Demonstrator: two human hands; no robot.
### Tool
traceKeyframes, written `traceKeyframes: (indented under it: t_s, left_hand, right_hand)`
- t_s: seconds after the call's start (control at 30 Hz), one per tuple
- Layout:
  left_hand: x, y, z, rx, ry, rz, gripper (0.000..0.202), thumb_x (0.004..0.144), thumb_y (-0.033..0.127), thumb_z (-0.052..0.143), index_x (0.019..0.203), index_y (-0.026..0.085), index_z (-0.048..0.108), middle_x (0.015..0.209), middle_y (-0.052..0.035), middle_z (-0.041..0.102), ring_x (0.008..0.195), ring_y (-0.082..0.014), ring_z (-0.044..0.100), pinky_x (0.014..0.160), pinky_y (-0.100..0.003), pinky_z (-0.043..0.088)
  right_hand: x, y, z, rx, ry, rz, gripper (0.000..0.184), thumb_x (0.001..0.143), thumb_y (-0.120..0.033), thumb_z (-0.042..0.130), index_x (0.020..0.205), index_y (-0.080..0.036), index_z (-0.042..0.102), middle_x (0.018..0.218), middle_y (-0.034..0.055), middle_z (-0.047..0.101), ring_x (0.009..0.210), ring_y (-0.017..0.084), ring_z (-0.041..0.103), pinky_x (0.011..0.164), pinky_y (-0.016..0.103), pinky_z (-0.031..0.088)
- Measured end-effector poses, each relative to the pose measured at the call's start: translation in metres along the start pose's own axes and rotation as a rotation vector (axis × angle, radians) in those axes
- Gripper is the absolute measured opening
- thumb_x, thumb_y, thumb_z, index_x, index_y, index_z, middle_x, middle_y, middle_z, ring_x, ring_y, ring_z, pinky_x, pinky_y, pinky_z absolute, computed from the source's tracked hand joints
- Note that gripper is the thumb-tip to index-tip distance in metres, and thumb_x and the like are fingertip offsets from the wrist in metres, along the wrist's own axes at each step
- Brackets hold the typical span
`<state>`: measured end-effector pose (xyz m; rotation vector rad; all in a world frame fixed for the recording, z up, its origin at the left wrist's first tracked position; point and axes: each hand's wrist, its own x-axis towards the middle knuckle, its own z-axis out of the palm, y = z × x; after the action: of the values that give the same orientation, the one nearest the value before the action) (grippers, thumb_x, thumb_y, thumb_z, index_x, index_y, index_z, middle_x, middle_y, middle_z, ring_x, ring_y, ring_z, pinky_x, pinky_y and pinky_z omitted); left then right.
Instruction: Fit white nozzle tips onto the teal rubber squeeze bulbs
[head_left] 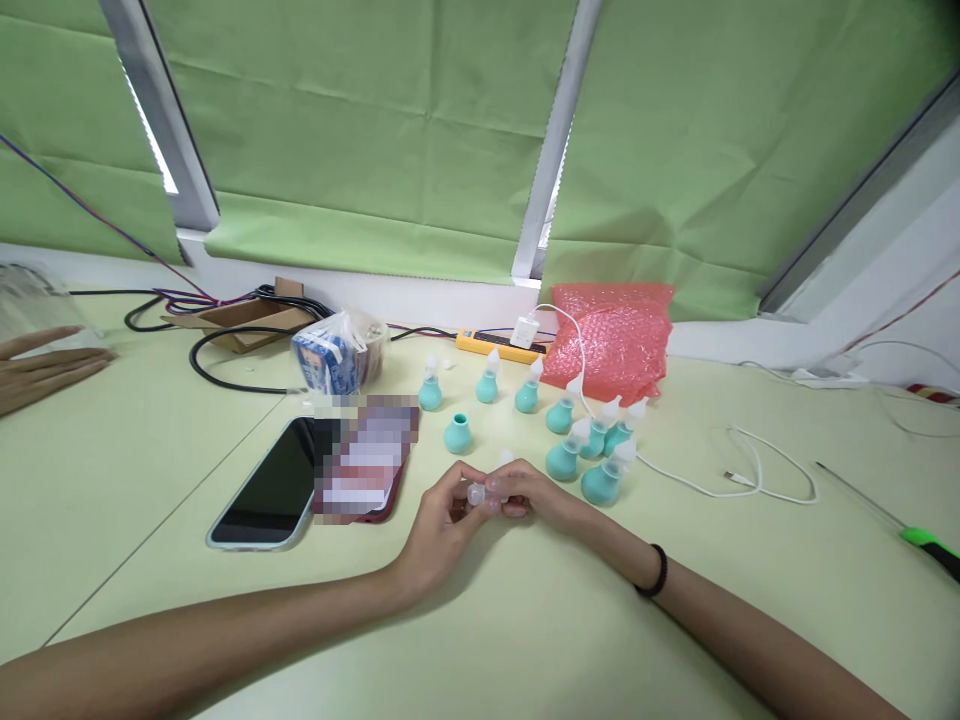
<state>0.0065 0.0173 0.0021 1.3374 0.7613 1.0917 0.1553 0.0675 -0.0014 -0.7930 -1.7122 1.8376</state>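
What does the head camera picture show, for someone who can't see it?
Two hands, left and right, hold a small clear cap together over a pale green table. Behind them stand teal bulbs, one without a cap, beside two phones.

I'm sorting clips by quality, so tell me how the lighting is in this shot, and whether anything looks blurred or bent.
Head view: soft, even light, only faint shadows under the left hand and right hand; bright daylight leaks through gaps beside the green blinds; wide-angle bending tilts the window frames outward; a pixelated patch covers the red-cased phone; the small clear part between the fingers is too small to make out.
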Motion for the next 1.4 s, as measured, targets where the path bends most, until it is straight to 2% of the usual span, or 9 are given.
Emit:
traceKeyframes:
  t_s: [0.27,0.63,0.73,0.9,1.0,1.1,1.2,1.3,1.4]
  left_hand:
    - [-0.002,-0.001,0.0,0.05,-0.004,0.011,0.015,0.079,0.029,0.051,0.083,0.018,0.042,0.078,-0.0051,0.068,0.077,-0.0183,0.061,0.071,-0.029,0.041]
    - [-0.001,-0.001,0.0,0.084,-0.003,-0.024,0.016,0.079,0.031,0.05,0.082,0.018,0.041,0.071,-0.0025,0.066,0.058,-0.0117,0.054,0.059,-0.023,0.039]
    - [-0.003,-0.003,0.0,0.141,-0.006,-0.008,0.015,0.08,0.03,0.048,0.087,0.019,0.04,0.072,-0.0024,0.062,0.064,-0.0136,0.055,0.06,-0.024,0.04]
    - [-0.001,-0.004,-0.01,0.548,0.178,0.311,0.033,0.078,0.024,0.048,0.109,0.021,0.037,0.11,-0.0094,0.043,0.103,-0.0208,0.043,0.085,-0.035,0.037]
    - [0.01,0.002,-0.022,0.921,0.149,0.501,0.042,0.078,0.022,0.047,0.117,0.02,0.035,0.127,-0.0119,0.025,0.12,-0.0257,0.023,0.097,-0.043,0.023]
    - [0.021,0.007,-0.032,1.148,0.158,0.483,0.05,0.079,0.022,0.044,0.125,0.018,0.026,0.135,-0.0142,0.011,0.125,-0.0297,0.011,0.098,-0.048,0.019]
    - [0.027,0.007,-0.035,1.229,0.065,0.394,0.059,0.08,0.024,0.042,0.13,0.015,0.013,0.137,-0.0168,0.008,0.126,-0.0306,0.008,0.097,-0.048,0.022]
    - [0.028,0.006,-0.033,1.278,-0.043,0.33,0.062,0.078,0.024,0.045,0.13,0.014,0.013,0.136,-0.0182,0.013,0.124,-0.0312,0.015,0.095,-0.048,0.027]
    - [0.027,0.008,-0.031,1.308,-0.053,0.336,0.054,0.077,0.019,0.045,0.126,0.016,0.024,0.128,-0.0161,0.028,0.116,-0.0293,0.031,0.09,-0.046,0.034]
  right_hand:
    - [0.0,0.008,0.004,0.017,0.05,-0.047,0.041,0.079,-0.045,0.039,0.054,-0.014,0.045,0.04,-0.0057,0.034,0.037,0.005,0.027,0.04,0.022,0.015]
    - [0.0,0.003,0.005,0.016,0.045,-0.042,0.035,0.074,-0.036,0.049,0.048,-0.012,0.045,0.043,-0.005,0.033,0.039,0.004,0.023,0.041,0.023,0.012]
    - [0.001,0.007,0.007,0.022,0.104,-0.069,0.031,0.071,-0.033,0.051,0.049,-0.012,0.048,0.042,-0.0049,0.034,0.038,0.004,0.024,0.041,0.022,0.012]
    - [0.002,0.014,0.007,0.049,0.341,-0.199,0.029,0.073,-0.032,0.043,0.05,-0.014,0.045,0.04,-0.0057,0.034,0.038,0.006,0.029,0.041,0.022,0.018]
    - [0.003,0.015,0.008,0.059,0.411,-0.249,0.025,0.073,-0.029,0.045,0.052,-0.015,0.044,0.042,-0.0052,0.037,0.04,0.006,0.033,0.043,0.022,0.022]
    - [0.004,0.016,0.008,0.061,0.425,-0.272,0.022,0.07,-0.027,0.049,0.052,-0.016,0.044,0.041,-0.0053,0.039,0.04,0.007,0.034,0.043,0.022,0.023]
    - [0.005,0.017,0.009,0.05,0.434,-0.291,0.018,0.068,-0.026,0.052,0.054,-0.015,0.046,0.04,-0.0055,0.04,0.039,0.007,0.033,0.042,0.021,0.023]
    - [0.004,0.016,0.01,0.033,0.45,-0.311,0.017,0.067,-0.026,0.054,0.056,-0.015,0.047,0.039,-0.0061,0.039,0.039,0.007,0.032,0.042,0.021,0.022]
    - [0.002,0.015,0.011,0.011,0.475,-0.333,0.018,0.067,-0.026,0.054,0.055,-0.016,0.045,0.039,-0.0065,0.037,0.039,0.007,0.031,0.042,0.021,0.021]
